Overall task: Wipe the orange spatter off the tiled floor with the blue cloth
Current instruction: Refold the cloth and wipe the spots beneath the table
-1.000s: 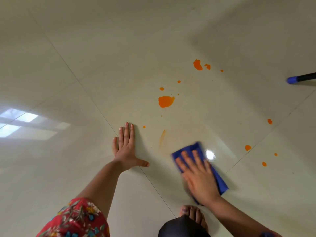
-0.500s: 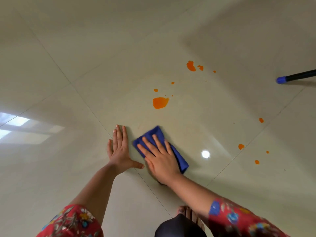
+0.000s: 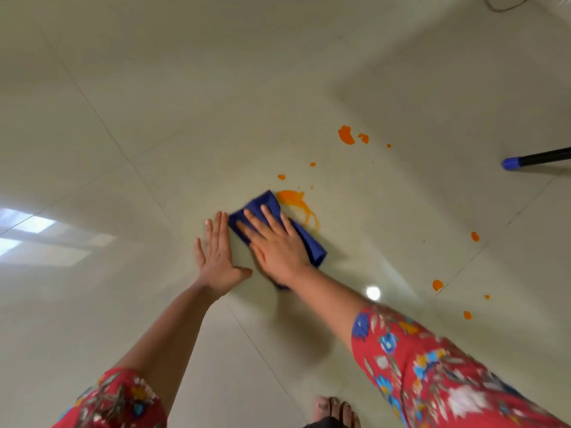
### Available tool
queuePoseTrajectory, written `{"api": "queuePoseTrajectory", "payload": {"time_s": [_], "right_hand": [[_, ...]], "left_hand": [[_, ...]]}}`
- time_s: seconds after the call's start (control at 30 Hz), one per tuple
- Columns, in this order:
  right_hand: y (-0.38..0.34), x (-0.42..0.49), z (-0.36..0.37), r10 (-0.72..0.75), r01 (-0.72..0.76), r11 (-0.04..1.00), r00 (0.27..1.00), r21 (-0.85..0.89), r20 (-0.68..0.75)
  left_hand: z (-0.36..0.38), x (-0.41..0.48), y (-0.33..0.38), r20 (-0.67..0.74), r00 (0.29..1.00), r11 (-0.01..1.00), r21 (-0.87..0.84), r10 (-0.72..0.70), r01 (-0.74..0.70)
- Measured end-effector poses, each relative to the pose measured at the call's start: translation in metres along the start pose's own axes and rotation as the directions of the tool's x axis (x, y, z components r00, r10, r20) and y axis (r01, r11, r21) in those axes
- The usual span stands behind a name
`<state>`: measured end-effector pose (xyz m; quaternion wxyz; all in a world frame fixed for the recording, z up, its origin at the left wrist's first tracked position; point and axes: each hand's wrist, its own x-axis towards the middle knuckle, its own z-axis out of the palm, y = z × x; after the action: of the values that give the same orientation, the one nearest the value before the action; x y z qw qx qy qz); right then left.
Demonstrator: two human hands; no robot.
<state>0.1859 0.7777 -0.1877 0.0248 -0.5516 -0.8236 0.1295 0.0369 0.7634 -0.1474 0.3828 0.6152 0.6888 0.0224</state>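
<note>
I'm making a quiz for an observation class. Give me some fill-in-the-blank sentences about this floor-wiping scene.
1. The cloth under the right hand is ____.
2. The left hand lies flat on the floor, to the ____ of the cloth.
3. The smeared spatter at the cloth's far edge is ____.
4. The black pole at the right edge has a ____ tip.
Missing words: blue; left; orange; blue.

We see soft, even light on the glossy tiled floor [image 3: 154, 88]. A bright paned reflection [image 3: 27, 233] glares at the left edge, and a small round highlight [image 3: 373, 292] sits beside the right forearm. A broad faint shadow [image 3: 463, 88] dims the upper right. The right sleeve [image 3: 448, 375] is motion-blurred, and the grout lines [image 3: 102, 124] splay toward the edges.
</note>
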Motion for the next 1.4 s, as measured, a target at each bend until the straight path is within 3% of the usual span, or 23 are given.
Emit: {"api": "queuePoseTrajectory", "payload": {"time_s": [0.1,0.17,0.23,0.3,0.43,0.5,0.57,0.63,0.8,0.87,0.93,1.03,1.13,1.23,1.4], "right_hand": [[0.047,0.043,-0.014,0.152,-0.15,0.986,0.988,-0.068,0.014],[0.07,0.026,-0.014,0.315,-0.318,0.947,0.946,-0.036,-0.073],[0.067,-0.007,-0.008,0.403,-0.407,0.913,0.905,-0.003,-0.134],[0.045,-0.032,0.001,0.359,-0.362,0.932,0.923,-0.003,-0.136],[0.053,0.025,-0.01,0.08,-0.081,0.996,0.995,-0.03,-0.058],[0.079,0.049,-0.017,0.206,-0.207,0.978,0.977,-0.024,-0.047],[0.094,0.042,-0.017,0.416,-0.415,0.909,0.903,0.028,-0.107],[0.08,0.015,-0.011,0.486,-0.485,0.873,0.863,0.041,-0.139],[0.067,0.041,-0.017,0.136,-0.137,0.99,0.99,-0.018,-0.043],[0.089,0.083,-0.027,0.092,-0.094,0.994,0.995,-0.059,-0.028],[0.118,0.117,-0.038,0.147,-0.147,0.986,0.989,-0.081,-0.001],[0.169,0.139,-0.054,0.368,-0.37,0.926,0.929,-0.077,-0.031],[0.202,0.113,-0.06,0.583,-0.582,0.812,0.809,0.047,-0.067],[0.172,0.062,-0.043,0.685,-0.675,0.729,0.72,0.117,-0.11],[0.114,0.058,-0.027,0.452,-0.449,0.892,0.887,0.056,-0.092]], "left_hand": [[-0.01,0.038,0.026,0.073,0.997,1.0,0.024,0.011,-0.013],[-0.011,0.057,0.043,0.132,0.991,1.0,0.029,0.001,-0.005],[-0.005,0.068,0.053,0.161,0.987,0.99,0.138,-0.028,0.005],[0.001,0.07,0.054,0.161,0.986,0.972,0.235,-0.054,0.015],[-0.002,0.072,0.055,0.185,0.981,0.969,0.247,-0.058,0.01],[-0.002,0.07,0.058,0.185,0.98,0.967,0.254,-0.075,0.026],[-0.002,0.069,0.06,0.178,0.98,0.962,0.271,-0.084,0.033],[-0.001,0.068,0.06,0.16,0.983,0.959,0.279,-0.086,0.038],[-0.001,0.067,0.06,0.165,0.985,0.961,0.275,-0.054,0.007],[-0.001,0.067,0.059,0.171,0.984,0.96,0.281,-0.044,-0.006],[-0.002,0.066,0.06,0.192,0.981,0.958,0.286,-0.04,-0.016],[-0.003,0.066,0.059,0.241,0.97,0.958,0.285,-0.031,-0.04],[-0.006,0.066,0.058,0.265,0.964,0.957,0.282,-0.013,-0.064],[-0.006,0.066,0.058,0.276,0.961,0.955,0.29,-0.021,-0.062],[-0.007,0.069,0.06,0.292,0.956,0.95,0.308,-0.038,-0.057]]}}
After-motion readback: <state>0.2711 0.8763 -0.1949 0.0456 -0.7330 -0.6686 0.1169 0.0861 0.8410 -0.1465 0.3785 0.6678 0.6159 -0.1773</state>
